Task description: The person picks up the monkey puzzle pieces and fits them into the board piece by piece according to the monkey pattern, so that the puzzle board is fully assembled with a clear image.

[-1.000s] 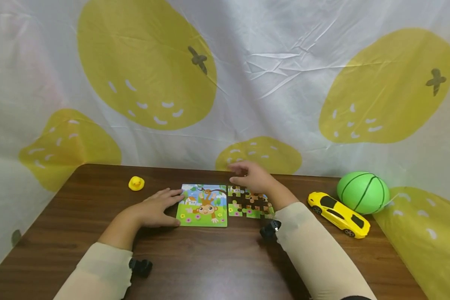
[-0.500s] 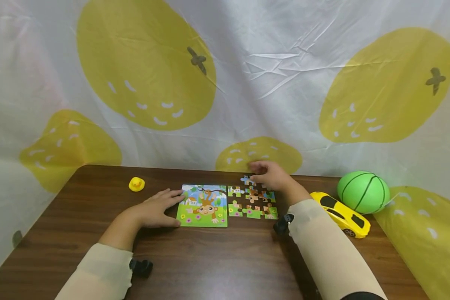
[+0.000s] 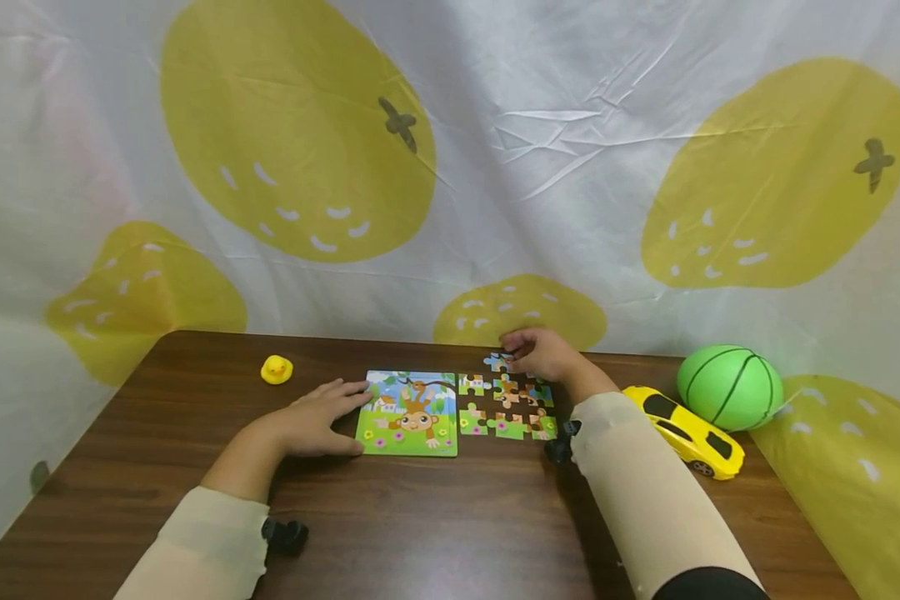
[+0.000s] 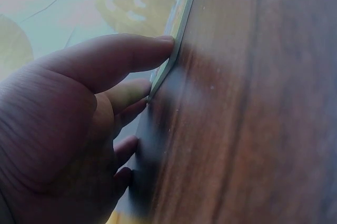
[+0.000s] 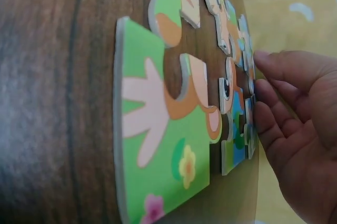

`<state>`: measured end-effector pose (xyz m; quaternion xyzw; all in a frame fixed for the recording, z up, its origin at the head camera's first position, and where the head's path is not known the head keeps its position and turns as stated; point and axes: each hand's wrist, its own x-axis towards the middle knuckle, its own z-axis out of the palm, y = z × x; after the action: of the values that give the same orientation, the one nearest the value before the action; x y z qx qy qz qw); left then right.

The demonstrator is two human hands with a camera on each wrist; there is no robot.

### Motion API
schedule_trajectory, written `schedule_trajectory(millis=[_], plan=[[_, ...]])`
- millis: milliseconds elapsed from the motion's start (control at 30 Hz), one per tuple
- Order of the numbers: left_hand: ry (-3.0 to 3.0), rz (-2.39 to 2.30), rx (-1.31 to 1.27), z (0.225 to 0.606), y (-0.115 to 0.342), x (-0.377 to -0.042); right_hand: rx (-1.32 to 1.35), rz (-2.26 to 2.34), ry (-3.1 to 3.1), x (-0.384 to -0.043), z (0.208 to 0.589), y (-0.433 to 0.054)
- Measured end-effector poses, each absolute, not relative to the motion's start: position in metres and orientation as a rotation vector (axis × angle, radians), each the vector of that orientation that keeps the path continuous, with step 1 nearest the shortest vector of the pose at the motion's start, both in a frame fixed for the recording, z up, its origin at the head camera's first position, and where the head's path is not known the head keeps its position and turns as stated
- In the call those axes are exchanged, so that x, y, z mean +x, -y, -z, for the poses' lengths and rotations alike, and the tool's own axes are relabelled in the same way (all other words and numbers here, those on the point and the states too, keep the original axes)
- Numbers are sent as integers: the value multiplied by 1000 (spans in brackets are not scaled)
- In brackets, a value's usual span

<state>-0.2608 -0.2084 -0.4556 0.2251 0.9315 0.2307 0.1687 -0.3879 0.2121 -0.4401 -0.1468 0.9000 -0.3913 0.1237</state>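
Observation:
A square puzzle board (image 3: 397, 440) printed with a hanging monkey lies flat on the table. My left hand (image 3: 311, 422) rests at its left side, thumb at the near corner and fingertips along the edge, as the left wrist view also shows. To the right of the board, jigsaw pieces (image 3: 473, 420) lie in loose rows with small gaps. At the back row, my right hand (image 3: 549, 356) touches the pieces with thumb and fingertips, right beside a blue puzzle piece (image 3: 497, 363). A green corner piece (image 5: 184, 174) fills the front of the right wrist view.
A yellow rubber duck (image 3: 277, 369) sits at the back left of the brown wooden table (image 3: 420, 533). On the right stand a yellow toy car (image 3: 690, 437), partly behind my right sleeve, and a green ball (image 3: 730, 387). A lemon-print curtain (image 3: 540, 217) hangs behind.
My right hand has moved right along the back row of pieces, uncovering the blue piece and the middle rows, then stayed nearly still. My left hand has kept its place at the board.

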Motion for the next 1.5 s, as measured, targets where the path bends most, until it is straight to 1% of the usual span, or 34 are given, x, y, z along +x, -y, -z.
schedule_trajectory(millis=[300,733,1500], plan=[[-2653,-651,627,454,207,-261,-373,984,-2658,-389,440,-213],[-2644,-662,611,454,207,-260,-364,858,-2724,-387,437,-206],[-2641,-655,619,453,208,-260,-400,889,-2778,-383,439,-202]])
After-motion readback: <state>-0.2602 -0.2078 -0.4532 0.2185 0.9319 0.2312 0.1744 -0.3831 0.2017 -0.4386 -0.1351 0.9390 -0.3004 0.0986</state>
